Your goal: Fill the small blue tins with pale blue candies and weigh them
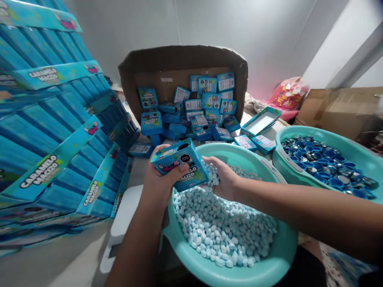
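Observation:
My left hand (158,183) is wrapped round a blue candy box (193,175), its thumb across the printed front. The box is tilted, and a dark round hole shows in its top. Close beside it, my right hand (226,181) is cupped round a handful of pale blue and white candies (212,174). Both hands are above a turquoise basin (289,251), which holds a large heap of the same candies (227,227). Part of the heap is hidden by my right hand and forearm.
A cardboard box (128,71) on its side holds many blue candy boxes (212,100). Stacked display trays (44,175) rise at the left, near a white scale (127,209). At the right stand a basin (279,159) of blue caps (323,163) and an open blue tray (260,121).

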`<state>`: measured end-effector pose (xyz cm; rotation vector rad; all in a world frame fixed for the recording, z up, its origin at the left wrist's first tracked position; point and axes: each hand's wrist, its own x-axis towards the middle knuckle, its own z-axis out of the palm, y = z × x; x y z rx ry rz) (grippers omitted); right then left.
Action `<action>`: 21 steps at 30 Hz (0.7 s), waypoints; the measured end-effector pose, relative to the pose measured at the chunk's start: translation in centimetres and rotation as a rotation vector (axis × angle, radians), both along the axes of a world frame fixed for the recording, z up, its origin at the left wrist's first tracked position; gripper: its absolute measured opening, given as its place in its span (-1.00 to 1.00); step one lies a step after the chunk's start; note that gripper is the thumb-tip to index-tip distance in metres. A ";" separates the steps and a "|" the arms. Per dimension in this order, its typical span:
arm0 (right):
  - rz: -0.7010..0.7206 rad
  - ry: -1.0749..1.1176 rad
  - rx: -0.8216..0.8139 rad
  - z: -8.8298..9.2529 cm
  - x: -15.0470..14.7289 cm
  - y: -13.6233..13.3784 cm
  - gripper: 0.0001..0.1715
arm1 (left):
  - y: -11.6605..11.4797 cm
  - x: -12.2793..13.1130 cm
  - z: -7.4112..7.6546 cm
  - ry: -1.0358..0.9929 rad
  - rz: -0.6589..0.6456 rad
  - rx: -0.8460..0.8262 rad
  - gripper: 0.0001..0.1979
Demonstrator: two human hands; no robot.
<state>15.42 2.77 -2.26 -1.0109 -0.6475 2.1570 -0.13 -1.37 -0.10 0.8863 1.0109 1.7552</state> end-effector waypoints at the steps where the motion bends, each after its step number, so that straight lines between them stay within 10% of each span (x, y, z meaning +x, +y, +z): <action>1: -0.045 0.012 -0.016 0.3 0.1 0.2 -0.72 | -0.1 0.0 0.1 -0.006 0.022 0.014 -0.39; 21: -0.357 0.092 0.177 6.1 1.2 0.8 -0.80 | -1.4 -0.2 -0.5 0.326 -0.427 0.073 -0.10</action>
